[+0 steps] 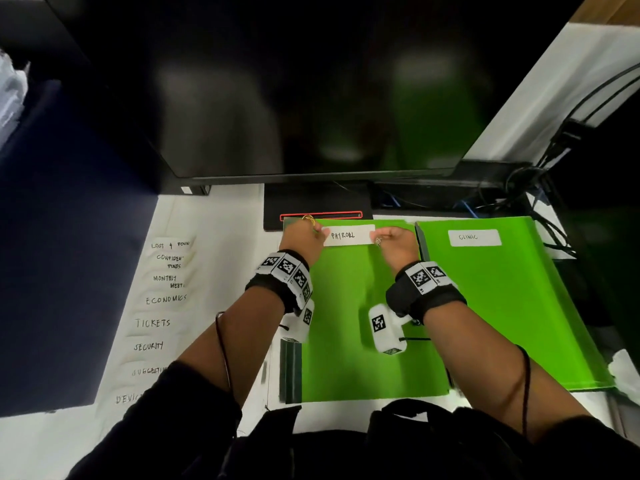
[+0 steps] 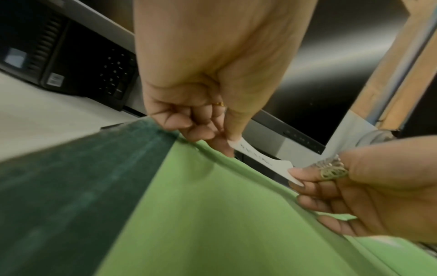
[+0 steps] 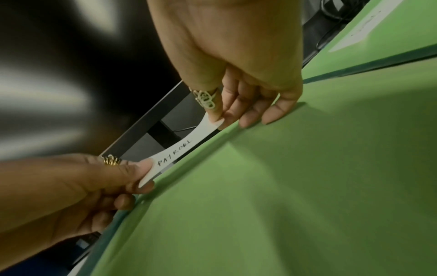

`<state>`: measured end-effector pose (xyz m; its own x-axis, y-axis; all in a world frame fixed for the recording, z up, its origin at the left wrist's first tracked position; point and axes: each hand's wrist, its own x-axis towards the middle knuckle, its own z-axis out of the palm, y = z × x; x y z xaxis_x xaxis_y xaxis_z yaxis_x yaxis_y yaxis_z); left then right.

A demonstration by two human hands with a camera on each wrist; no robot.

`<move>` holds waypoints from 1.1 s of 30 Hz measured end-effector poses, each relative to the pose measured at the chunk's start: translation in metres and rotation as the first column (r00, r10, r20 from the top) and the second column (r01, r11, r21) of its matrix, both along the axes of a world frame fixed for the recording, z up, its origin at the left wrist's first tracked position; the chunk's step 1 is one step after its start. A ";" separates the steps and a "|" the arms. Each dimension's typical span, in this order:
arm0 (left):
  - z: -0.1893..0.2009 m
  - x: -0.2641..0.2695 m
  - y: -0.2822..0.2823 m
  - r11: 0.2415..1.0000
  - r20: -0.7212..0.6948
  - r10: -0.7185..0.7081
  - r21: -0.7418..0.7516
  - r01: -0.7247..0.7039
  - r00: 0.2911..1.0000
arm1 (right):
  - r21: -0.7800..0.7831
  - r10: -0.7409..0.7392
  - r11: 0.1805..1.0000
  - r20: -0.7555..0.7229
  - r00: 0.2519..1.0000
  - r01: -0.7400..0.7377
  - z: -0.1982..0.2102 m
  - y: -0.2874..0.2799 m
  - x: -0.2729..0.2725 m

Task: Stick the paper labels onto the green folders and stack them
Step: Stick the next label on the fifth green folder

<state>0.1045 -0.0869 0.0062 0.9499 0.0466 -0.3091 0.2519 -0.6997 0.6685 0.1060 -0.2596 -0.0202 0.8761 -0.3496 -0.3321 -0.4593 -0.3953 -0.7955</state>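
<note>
- White desk (image 1: 221, 216) carries everything; dark monitor (image 1: 311, 81) fills the far side, its stand base (image 1: 317, 202) at the desk's far edge, centre.
- Tangle of black cables (image 1: 540, 202) sits at the far right corner, behind the folders.
- Sheet of handwritten labels (image 1: 162, 306) lies along the left part of the desk; legible lines include ECONOMICS, TICKETS, SECURITY.
- Near green folder (image 1: 363, 323) lies flat at desk centre, long axis running near edge to far edge, dark spine strip on its left side.
- Second green folder (image 1: 502, 306) lies just to its right, side by side, on top of more green folders; white CLINIC label (image 1: 474, 237) is stuck near its far edge.
- PAYROLL label (image 1: 348, 234) is at the far edge of the centre folder, long axis left to right, text upright toward the person.
- Wrist views show the strip bowed between the two hands, ends raised off the folder; can't tell if the middle touches.
- Left hand (image 1: 303, 237) pinches the label's left end, thumb on top, other fingers curled.
- Right hand (image 1: 398, 245) pinches the right end, thumb on top; its lower fingertips (image 3: 272, 119) rest on the folder's far edge.
</note>
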 end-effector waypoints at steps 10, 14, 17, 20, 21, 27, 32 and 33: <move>-0.003 0.003 -0.020 0.977 -0.043 -0.088 0.192 0.094 0.995 | -0.232 0.077 0.970 -0.017 0.997 -0.078 -0.006 -0.005 0.003; -0.001 0.010 -0.023 0.965 -0.067 -0.094 0.241 0.108 0.993 | -0.276 0.083 0.958 0.010 0.997 -0.077 -0.009 -0.004 0.000; -0.003 0.011 -0.024 0.946 -0.076 -0.134 0.287 0.150 0.988 | -0.307 0.104 0.947 0.015 0.994 -0.094 -0.012 -0.002 -0.001; -0.006 0.011 -0.023 0.937 -0.067 -0.173 0.298 0.185 0.983 | -0.342 0.127 0.932 0.002 0.992 -0.119 -0.015 -0.003 0.000; -0.007 0.012 -0.022 0.933 -0.062 -0.182 0.304 0.193 0.981 | -0.354 0.134 0.926 -0.010 0.991 -0.129 -0.016 -0.003 0.000; -0.017 0.016 -0.010 0.957 0.011 -0.194 0.222 0.186 0.981 | -0.299 0.030 0.954 0.010 0.999 -0.026 -0.016 -0.009 0.000; -0.017 0.019 -0.022 0.915 -0.044 -0.214 0.342 0.216 0.976 | -0.271 0.022 0.962 -0.015 1.000 -0.025 -0.012 -0.012 0.005; -0.016 0.019 -0.025 0.886 -0.080 -0.230 0.396 0.242 0.970 | -0.267 0.022 0.963 -0.041 0.999 -0.032 -0.010 -0.012 0.006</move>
